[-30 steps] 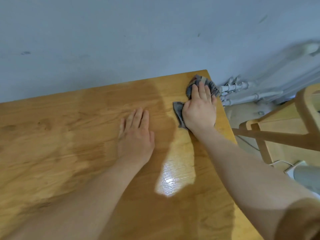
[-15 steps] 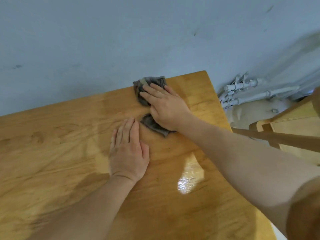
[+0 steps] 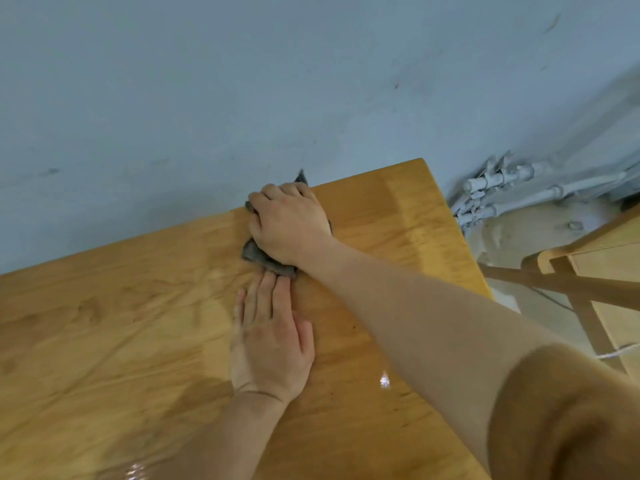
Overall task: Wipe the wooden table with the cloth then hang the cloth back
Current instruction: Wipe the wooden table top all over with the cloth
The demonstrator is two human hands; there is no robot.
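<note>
A grey cloth [image 3: 264,258] lies crumpled on the wooden table [image 3: 398,230], close to the far edge against the wall. My right hand [image 3: 289,225] presses down on it with fingers curled over the cloth, hiding most of it. My left hand [image 3: 272,336] lies flat on the table just in front of the cloth, fingers together and holding nothing; its fingertips nearly touch the cloth's near edge.
A pale blue wall [image 3: 242,98] runs along the table's far edge. White pipes [image 3: 502,192] sit low on the wall to the right. A wooden chair [image 3: 588,282] stands right of the table, over a pale floor [image 3: 512,237].
My right hand has slid the cloth leftward along the far edge, from the table's right corner to near the wall. My left hand has stayed flat on the table.
</note>
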